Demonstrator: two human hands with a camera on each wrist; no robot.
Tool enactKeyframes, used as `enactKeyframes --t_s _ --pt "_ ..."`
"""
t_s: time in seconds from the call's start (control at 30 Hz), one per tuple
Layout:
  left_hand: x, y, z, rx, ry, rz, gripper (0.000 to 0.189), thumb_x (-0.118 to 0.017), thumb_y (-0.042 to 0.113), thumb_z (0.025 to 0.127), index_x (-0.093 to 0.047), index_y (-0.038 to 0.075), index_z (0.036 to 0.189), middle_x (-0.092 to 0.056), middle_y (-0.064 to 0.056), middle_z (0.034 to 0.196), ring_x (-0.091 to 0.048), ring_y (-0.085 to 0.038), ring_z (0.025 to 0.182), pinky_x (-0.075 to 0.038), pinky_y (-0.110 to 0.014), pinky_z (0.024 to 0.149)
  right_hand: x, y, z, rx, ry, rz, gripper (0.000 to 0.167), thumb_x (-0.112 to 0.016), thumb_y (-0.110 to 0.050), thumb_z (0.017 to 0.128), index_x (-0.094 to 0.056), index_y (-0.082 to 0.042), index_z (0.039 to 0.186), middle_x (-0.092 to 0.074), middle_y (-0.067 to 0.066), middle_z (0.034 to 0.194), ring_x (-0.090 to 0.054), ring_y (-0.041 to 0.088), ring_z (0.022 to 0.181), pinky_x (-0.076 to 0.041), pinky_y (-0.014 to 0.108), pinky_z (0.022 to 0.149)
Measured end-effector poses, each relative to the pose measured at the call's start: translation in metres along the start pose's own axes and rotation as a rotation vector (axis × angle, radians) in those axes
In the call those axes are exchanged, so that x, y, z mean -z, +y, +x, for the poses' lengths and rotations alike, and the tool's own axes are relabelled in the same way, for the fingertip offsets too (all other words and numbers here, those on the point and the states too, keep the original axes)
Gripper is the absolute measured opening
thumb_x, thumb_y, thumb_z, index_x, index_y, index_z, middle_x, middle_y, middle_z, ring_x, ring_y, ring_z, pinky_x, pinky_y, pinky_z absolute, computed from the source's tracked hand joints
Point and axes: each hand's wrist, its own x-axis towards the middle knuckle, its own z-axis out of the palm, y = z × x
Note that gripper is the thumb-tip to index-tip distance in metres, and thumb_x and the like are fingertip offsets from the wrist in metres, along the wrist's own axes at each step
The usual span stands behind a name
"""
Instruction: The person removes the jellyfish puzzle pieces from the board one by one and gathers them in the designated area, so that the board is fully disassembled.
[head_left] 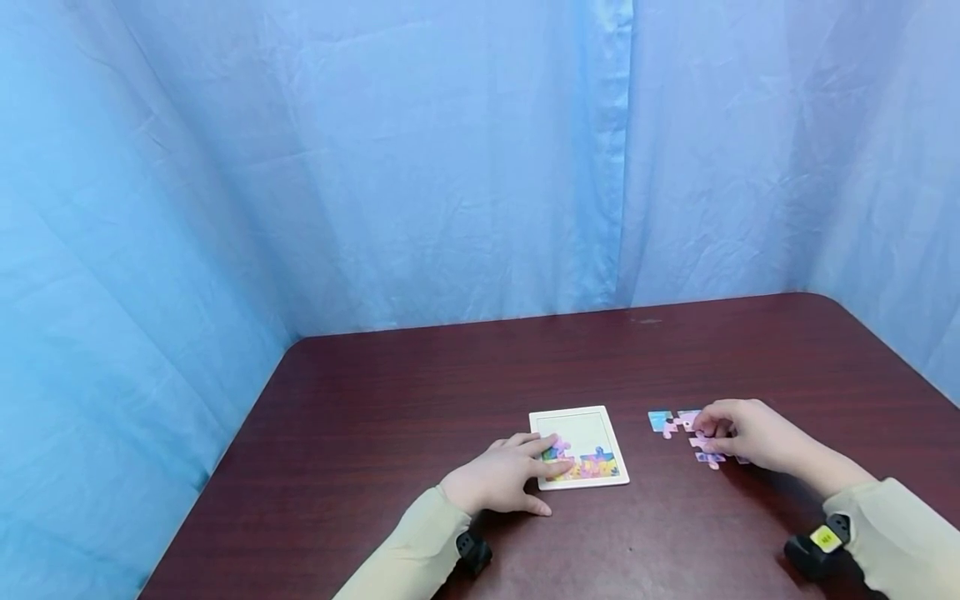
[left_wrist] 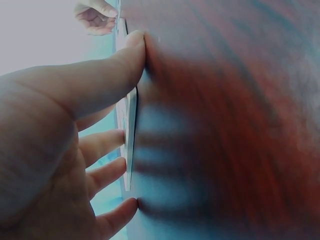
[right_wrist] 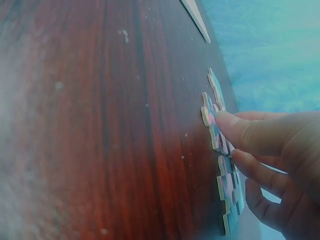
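Note:
A white puzzle tray [head_left: 580,411] lies flat on the table, its near part filled with colourful puzzle pieces [head_left: 600,465]. Spread across its left side is my left hand [head_left: 506,475]; two fingers rest over the pieces and the thumb touches the table by the near edge. In the left wrist view the tray's side [left_wrist: 131,135] shows edge-on behind that hand [left_wrist: 75,110]. To the right, my right hand [head_left: 761,437] pinches a pink puzzle piece [head_left: 699,442] among the loose ones, thumb and curled fingers at its edges. In the right wrist view the thumb [right_wrist: 245,132] overlaps the pieces.
Loose puzzle pieces, one with a blue corner [head_left: 659,419] and a purple one [head_left: 710,458], lie around the right hand, some partly hidden under it. The dark red-brown table [head_left: 390,417] ends at a blue curtain [head_left: 450,167] behind and at the sides.

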Motion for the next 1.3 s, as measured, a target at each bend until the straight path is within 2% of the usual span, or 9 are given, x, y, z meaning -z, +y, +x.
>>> enactKeyframes --t_s 0.23,0.37,0.47,0.6,0.77,0.87,1.1,1.3 --pt "0.0 0.001 0.003 0.0 0.009 0.02 0.061 -0.069 0.043 0.083 -0.045 0.038 0.14 -0.032 0.003 0.153 -0.032 -0.021 0.138 -0.034 -0.041 0.107 -0.003 -0.002 0.001 0.059 0.018 0.004 0.016 -0.074 -0.004 0.077 -0.068 -0.01 0.09 -0.058 -0.01 0.075 -0.047 -0.004 0.062 -0.044 0.021 0.051" --pt "0.0 0.001 0.006 -0.015 0.055 0.027 0.054 -0.068 0.043 0.085 -0.051 0.036 0.136 -0.038 0.002 0.15 -0.038 -0.021 0.134 -0.038 -0.04 0.104 -0.004 -0.007 0.003 0.084 0.016 0.01 0.017 -0.075 -0.006 0.077 -0.068 -0.01 0.091 -0.059 -0.01 0.075 -0.05 -0.004 0.06 -0.045 0.021 0.054" --pt "0.001 0.0 0.009 -0.031 0.097 0.029 0.049 -0.067 0.043 0.086 -0.057 0.033 0.132 -0.043 0.001 0.146 -0.042 -0.021 0.132 -0.04 -0.039 0.102 -0.006 -0.014 0.006 0.073 -0.01 0.054 0.017 -0.073 -0.006 0.078 -0.067 -0.01 0.093 -0.058 -0.007 0.075 -0.051 -0.001 0.052 -0.046 0.023 0.05" --pt "0.0 0.0 0.011 -0.044 0.123 0.025 0.045 -0.065 0.043 0.087 -0.06 0.03 0.129 -0.047 0.0 0.144 -0.044 -0.02 0.131 -0.041 -0.038 0.101 -0.01 -0.025 0.012 0.061 -0.023 0.092 0.015 -0.073 -0.008 0.079 -0.066 -0.011 0.093 -0.057 -0.005 0.076 -0.048 0.002 0.045 -0.045 0.024 0.042" --pt "0.0 -0.003 0.009 -0.047 0.149 0.029 0.043 -0.064 0.044 0.088 -0.061 0.029 0.128 -0.048 0.001 0.142 -0.046 -0.019 0.128 -0.042 -0.037 0.1 -0.018 -0.039 0.024 0.143 0.02 0.001 0.013 -0.074 -0.012 0.079 -0.068 -0.016 0.09 -0.059 -0.011 0.079 -0.049 -0.003 0.062 -0.046 0.023 0.055" --pt "0.001 -0.004 0.007 -0.037 0.143 0.031 0.045 -0.066 0.045 0.086 -0.061 0.031 0.128 -0.047 -0.001 0.143 -0.045 -0.02 0.129 -0.042 -0.038 0.1 -0.025 -0.046 0.031 0.182 0.023 -0.016 0.012 -0.074 -0.013 0.08 -0.069 -0.018 0.089 -0.058 -0.015 0.079 -0.049 -0.004 0.07 -0.046 0.022 0.062" --pt "0.0 -0.007 -0.001 0.0 0.08 -0.002 0.059 -0.075 0.045 0.077 -0.056 0.035 0.132 -0.039 -0.007 0.149 -0.038 -0.021 0.134 -0.038 -0.04 0.104 -0.043 -0.062 0.046 0.217 -0.006 0.016 0.011 -0.074 -0.012 0.08 -0.069 -0.016 0.09 -0.056 -0.015 0.075 -0.047 -0.003 0.067 -0.045 0.021 0.062" --pt "-0.001 -0.009 -0.003 0.036 0.042 -0.018 0.065 -0.075 0.046 0.076 -0.051 0.039 0.135 -0.031 -0.008 0.153 -0.034 -0.022 0.137 -0.034 -0.044 0.107 -0.052 -0.08 0.059 0.226 -0.027 0.029 0.011 -0.074 -0.011 0.08 -0.069 -0.013 0.089 -0.055 -0.013 0.073 -0.046 -0.001 0.066 -0.044 0.022 0.061"
